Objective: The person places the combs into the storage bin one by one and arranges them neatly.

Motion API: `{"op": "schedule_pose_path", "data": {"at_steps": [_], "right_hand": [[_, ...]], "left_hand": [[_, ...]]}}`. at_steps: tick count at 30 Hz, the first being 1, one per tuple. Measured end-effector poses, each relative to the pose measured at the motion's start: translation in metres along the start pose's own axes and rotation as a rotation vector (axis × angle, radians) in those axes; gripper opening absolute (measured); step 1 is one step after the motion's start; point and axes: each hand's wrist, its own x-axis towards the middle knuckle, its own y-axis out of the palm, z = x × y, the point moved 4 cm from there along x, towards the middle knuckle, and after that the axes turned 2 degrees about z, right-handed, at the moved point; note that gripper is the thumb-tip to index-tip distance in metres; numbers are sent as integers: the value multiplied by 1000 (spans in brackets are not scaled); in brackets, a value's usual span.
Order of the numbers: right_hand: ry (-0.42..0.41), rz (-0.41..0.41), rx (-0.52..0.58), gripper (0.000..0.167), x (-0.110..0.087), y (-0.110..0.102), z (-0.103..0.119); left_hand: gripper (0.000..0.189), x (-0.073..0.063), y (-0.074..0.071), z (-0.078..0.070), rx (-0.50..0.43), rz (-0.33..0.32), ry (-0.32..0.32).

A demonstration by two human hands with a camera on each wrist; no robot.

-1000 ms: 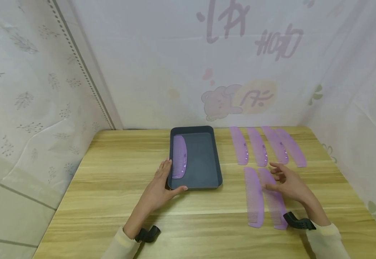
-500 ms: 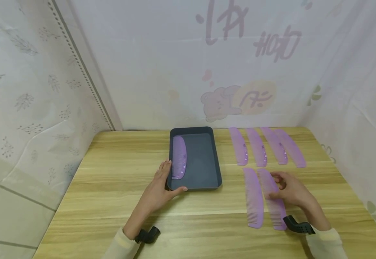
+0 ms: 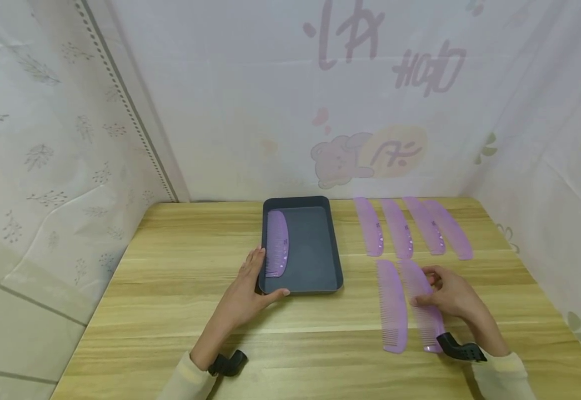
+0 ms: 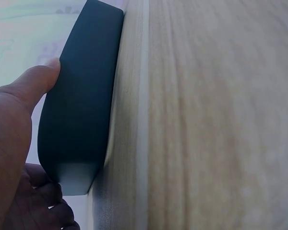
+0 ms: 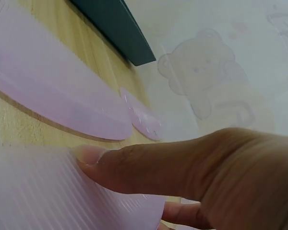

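My right hand [image 3: 452, 294] pinches a purple comb [image 3: 420, 311] at the right of the front row. In the right wrist view the thumb [image 5: 129, 165] presses over the teeth of this comb [image 5: 53, 191], and fingers show behind its edge. A second comb [image 3: 392, 305] lies flat just left of it. My left hand [image 3: 243, 289] rests against the near left corner of a dark grey tray [image 3: 315, 286], its thumb along the front wall and its fingers along the left side. Inside the tray, against its left wall, lies another purple comb [image 3: 277, 241].
Behind the front pair, a back row of several combs lies on the wooden table [image 3: 185, 266]; among them are a comb [image 3: 369, 225] at the left end and a comb [image 3: 449, 230] at the right end. A printed cloth [image 3: 250, 100] hangs behind the table.
My right hand has come down and back toward the front right comb and now pinches it. That comb has tilted slightly. The left hand and tray have stayed put.
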Motion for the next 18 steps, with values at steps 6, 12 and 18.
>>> {"op": "schedule_pose_path", "data": {"at_steps": [6, 12, 18], "right_hand": [[-58, 23, 113, 76, 0, -1, -4], [-94, 97, 239, 66, 0, -3, -8], [-116, 134, 302, 61, 0, -4, -13]], "left_hand": [[122, 0, 0, 0, 0, -2, 2], [122, 0, 0, 1, -3, -3, -1], [121, 0, 0, 2, -5, -9, 3]]}}
